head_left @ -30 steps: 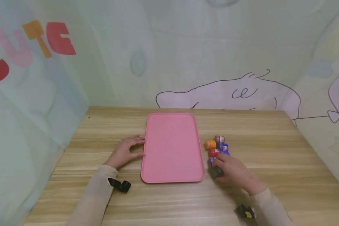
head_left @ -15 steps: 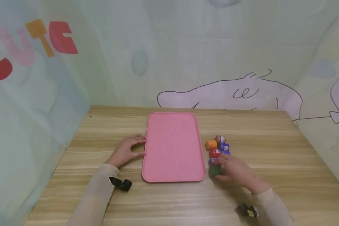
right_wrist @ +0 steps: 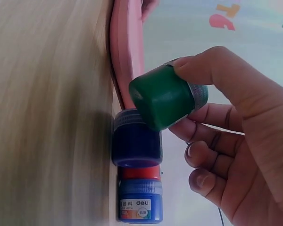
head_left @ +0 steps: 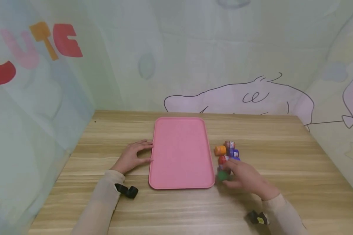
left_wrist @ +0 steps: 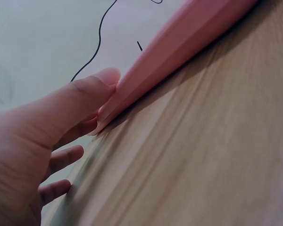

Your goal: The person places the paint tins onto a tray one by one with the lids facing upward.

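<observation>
My right hand [head_left: 247,178] pinches a small green paint jar [right_wrist: 162,96] between thumb and fingers, right of the pink tray [head_left: 180,153]. In the right wrist view the jar is tilted, its ribbed lid towards the palm. Beside it on the table is a dark purple-blue paint jar [right_wrist: 137,143]; I cannot tell whether the two touch. My left hand [head_left: 130,158] rests at the tray's left edge, fingers spread. Its thumb touches the tray rim [left_wrist: 146,70] in the left wrist view.
Beyond the right hand lie an orange jar [head_left: 220,150], a brown jar [head_left: 229,145], a red jar [head_left: 223,159] and blue jars, one [right_wrist: 140,200] with a white label. They cluster near the tray's right side. A printed cloth [head_left: 194,65] hangs behind the wooden table [head_left: 176,212].
The green jar has tipped and shifted slightly left and away from me in the right hand, showing more green. The left hand stays at the tray's edge.
</observation>
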Tool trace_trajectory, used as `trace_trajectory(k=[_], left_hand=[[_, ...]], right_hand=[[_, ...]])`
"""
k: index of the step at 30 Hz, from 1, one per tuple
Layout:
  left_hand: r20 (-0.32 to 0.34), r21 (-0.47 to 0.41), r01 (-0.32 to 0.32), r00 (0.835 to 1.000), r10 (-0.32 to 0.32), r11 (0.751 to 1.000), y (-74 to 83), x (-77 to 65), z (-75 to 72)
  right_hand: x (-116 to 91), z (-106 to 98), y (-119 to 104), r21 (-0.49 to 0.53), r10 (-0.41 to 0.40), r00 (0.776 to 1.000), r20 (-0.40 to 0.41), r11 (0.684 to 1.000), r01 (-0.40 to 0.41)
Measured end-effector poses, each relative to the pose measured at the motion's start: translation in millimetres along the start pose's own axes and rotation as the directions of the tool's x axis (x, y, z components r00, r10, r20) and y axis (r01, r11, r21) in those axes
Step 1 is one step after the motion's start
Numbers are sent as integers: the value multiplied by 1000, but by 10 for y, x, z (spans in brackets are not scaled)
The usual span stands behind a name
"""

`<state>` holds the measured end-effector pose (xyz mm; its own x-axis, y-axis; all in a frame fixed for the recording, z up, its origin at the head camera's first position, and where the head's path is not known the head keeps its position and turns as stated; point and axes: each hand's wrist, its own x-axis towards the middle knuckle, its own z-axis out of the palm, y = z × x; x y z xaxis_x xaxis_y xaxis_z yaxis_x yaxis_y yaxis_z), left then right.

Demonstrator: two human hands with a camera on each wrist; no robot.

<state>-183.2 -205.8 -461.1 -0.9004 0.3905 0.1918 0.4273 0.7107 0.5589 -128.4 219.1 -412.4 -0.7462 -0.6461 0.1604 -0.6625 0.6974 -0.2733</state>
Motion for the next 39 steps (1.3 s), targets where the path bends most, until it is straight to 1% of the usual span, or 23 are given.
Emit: trace_trajectory(k=[6,10,13,16,18,21,25,28,31,35,39], left_hand=[[4,-8,0,1000,0,1000,-16,-4,2],[7,-16,0,1000,0,1000,-23,-6,-4],[9,-18,2,1000,-2,1000,-25,-12,-13],[10,-17,8,1000,-8,1000,-21,-14,-20],[12,-16,14,1000,-14,1000,-14,-13,-23],[18,-17,23,1000,-23,1000,-2,-12,-27],[23,-14,25,999,-24,1000,6,-11,-30],[25,-10,26,999,-26,1000,7,-8,-33],[28,-7,29,999,-29,1000,6,-5,-39],[28,-11,26,999,-25,1000,7,-6,-39],[27,-16,17,1000,-16,1000,6,-12,-27]], right_hand=[[35,50,-13,58,-35,998,-56,998,38],[83,94,-49,98,-43,995,-86,994,52],[129,130,-94,108,-52,993,-110,992,64],[172,160,-144,98,-62,989,-132,992,76],[201,180,-177,94,-57,989,-136,993,70],[238,203,-229,88,-31,992,-120,995,41],[281,228,-300,86,26,997,-73,996,-19],[311,245,-345,110,80,996,-41,991,-75],[337,258,-386,128,125,992,-29,984,-121],[364,275,-431,134,155,988,-21,979,-151],[379,299,-465,134,153,988,-14,980,-150]])
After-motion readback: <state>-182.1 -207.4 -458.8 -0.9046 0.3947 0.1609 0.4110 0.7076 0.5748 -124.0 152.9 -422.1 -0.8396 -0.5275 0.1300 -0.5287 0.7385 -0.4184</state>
